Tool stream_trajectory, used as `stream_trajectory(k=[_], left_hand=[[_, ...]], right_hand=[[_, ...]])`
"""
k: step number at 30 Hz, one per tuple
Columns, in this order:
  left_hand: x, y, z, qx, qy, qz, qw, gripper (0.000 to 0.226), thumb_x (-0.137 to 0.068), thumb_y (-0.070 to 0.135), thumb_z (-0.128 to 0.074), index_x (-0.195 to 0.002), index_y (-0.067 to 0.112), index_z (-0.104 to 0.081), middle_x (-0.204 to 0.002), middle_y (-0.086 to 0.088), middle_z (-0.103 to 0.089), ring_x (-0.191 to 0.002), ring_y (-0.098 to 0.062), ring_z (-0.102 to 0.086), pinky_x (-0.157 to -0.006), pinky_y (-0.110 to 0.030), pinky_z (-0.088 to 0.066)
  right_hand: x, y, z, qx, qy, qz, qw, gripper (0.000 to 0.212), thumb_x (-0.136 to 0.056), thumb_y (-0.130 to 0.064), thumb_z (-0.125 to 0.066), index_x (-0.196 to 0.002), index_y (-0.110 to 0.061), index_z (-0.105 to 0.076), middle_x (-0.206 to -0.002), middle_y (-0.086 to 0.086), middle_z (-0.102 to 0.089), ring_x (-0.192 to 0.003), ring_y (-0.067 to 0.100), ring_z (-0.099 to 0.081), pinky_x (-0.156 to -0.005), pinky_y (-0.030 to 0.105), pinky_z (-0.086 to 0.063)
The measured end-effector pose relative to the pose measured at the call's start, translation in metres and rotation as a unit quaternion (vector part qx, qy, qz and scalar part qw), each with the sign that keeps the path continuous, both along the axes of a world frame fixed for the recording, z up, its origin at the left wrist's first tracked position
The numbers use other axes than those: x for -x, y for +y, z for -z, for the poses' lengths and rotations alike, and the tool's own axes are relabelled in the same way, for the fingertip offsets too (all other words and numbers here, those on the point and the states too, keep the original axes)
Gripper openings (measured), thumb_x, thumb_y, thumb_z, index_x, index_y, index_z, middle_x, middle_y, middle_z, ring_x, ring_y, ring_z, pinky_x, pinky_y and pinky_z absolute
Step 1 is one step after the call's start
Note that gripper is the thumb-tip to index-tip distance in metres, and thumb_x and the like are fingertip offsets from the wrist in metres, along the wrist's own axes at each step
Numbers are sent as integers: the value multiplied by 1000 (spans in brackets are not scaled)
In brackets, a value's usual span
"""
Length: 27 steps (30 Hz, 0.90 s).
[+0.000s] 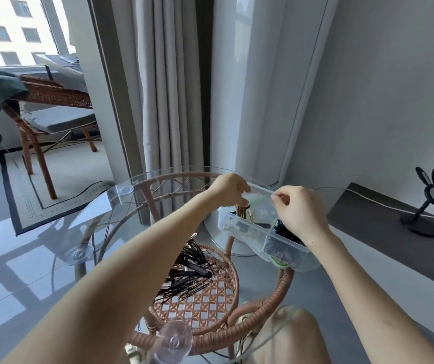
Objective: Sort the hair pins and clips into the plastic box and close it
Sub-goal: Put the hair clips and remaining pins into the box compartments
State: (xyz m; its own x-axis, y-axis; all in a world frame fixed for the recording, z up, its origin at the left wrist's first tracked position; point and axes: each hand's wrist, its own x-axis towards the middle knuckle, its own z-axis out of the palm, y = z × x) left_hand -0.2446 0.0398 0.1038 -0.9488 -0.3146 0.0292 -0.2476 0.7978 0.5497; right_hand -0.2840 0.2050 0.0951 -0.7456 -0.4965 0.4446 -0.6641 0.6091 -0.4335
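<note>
Glass surface [121,206] by the curtain carries the plastic box [240,225], where the left hand [230,189] pinches brown pins [242,212] to seat them in a compartment, the right hand [300,207] curled above it with its grip unclear, and black hair pins [189,270] piled beside the box awaiting sorting.

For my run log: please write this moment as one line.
step: sorting | left hand: holds brown pins over plastic box | right hand: curled above box, grip unclear | black pins: piled on glass table | box: open
</note>
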Motion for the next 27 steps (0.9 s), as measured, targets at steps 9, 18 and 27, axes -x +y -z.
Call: stream_trajectory(k=[9, 18, 27], left_hand=[[-109, -56, -22, 95, -114, -38, 988, 34, -83, 24, -65, -116, 16, -64, -118, -6, -65, -106, -22, -61, -97, -35, -48], [-209, -71, 40, 72, -262, -28, 962, 79, -73, 44, -72, -140, 29, -33, -140, -4, -43, -125, -21, -44, -104, -31, -38], [-205, -70, 57, 101, -97, -78, 987, 39, -75, 30, -73, -114, 25, -65, -109, 2, -64, -93, -13, -57, -82, -24, -46]], right_hand=[[-76, -48, 11, -153, -125, -283, 939, 46, -85, -36, -62, -129, -24, -52, -122, -3, -55, -112, 15, -51, -93, 25, -42], [-93, -120, 63, -267, -110, -282, 915, 65, -82, -49, -62, -138, -28, -40, -130, 8, -48, -123, 29, -39, -102, 42, -38], [-94, -111, 58, -154, -94, -299, 937, 25, -83, -17, -64, -107, -15, -69, -105, 6, -71, -101, 24, -61, -87, 35, -48]])
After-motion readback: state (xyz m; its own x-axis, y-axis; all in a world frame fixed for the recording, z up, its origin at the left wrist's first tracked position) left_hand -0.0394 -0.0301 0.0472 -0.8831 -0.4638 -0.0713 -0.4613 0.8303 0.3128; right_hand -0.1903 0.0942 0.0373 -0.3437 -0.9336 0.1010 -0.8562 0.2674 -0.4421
